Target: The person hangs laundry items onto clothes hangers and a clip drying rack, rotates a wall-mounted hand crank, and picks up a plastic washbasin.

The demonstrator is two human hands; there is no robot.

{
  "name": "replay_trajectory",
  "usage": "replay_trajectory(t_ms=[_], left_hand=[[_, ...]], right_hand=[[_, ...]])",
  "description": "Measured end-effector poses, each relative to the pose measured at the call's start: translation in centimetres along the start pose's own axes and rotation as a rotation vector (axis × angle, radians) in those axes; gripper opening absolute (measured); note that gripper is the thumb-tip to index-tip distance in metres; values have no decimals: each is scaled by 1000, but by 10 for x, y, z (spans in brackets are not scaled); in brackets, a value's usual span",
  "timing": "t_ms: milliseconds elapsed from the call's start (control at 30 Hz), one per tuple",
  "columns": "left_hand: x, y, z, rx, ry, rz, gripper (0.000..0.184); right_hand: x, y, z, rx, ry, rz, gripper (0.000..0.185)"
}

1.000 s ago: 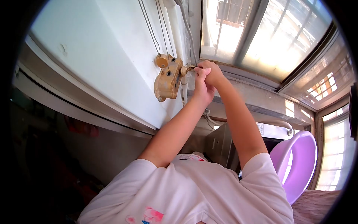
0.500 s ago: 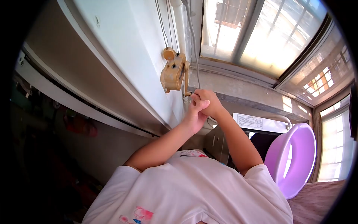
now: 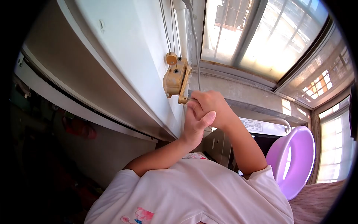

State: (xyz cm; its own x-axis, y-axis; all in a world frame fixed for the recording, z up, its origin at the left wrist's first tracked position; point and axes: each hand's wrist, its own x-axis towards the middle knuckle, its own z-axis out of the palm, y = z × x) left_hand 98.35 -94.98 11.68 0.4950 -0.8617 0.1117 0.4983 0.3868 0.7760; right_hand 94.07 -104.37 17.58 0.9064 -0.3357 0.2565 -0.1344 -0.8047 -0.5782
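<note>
A yellowish metal winch [image 3: 173, 82] is fixed to the white wall [image 3: 126, 48], with thin steel cables [image 3: 172, 30] running up from it. Its crank arm [image 3: 184, 86] points down, and the handle at its lower end is gripped by my right hand [image 3: 212, 106]. My left hand [image 3: 195, 125] is closed just below, pressed against the right hand with its thumb over it. The fingers of both hands overlap at the handle, which they mostly hide.
A purple basin [image 3: 274, 160] stands on its side at the right, beside a white-topped appliance [image 3: 257, 126]. Sliding windows [image 3: 276, 41] and a ledge [image 3: 231, 87] lie beyond the hands. A grey hose [image 3: 194, 44] hangs right of the cables.
Both hands have come down from beside the winch body, and the crank arm has swung to point downward. The view has shifted slightly.
</note>
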Motion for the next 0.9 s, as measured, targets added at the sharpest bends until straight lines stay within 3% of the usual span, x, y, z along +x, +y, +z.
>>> replay_trajectory(t_ms=[300,433,900], left_hand=[[47,27,26,44,-70,304,81],[61,34,39,-40,-62,292,83],[146,26,38,-113,-56,350,57]], right_hand=[[35,-4,-30,-5,174,-169,16],[46,-9,-44,40,202,-127,15],[114,28,-62,-63,273,-14,22]])
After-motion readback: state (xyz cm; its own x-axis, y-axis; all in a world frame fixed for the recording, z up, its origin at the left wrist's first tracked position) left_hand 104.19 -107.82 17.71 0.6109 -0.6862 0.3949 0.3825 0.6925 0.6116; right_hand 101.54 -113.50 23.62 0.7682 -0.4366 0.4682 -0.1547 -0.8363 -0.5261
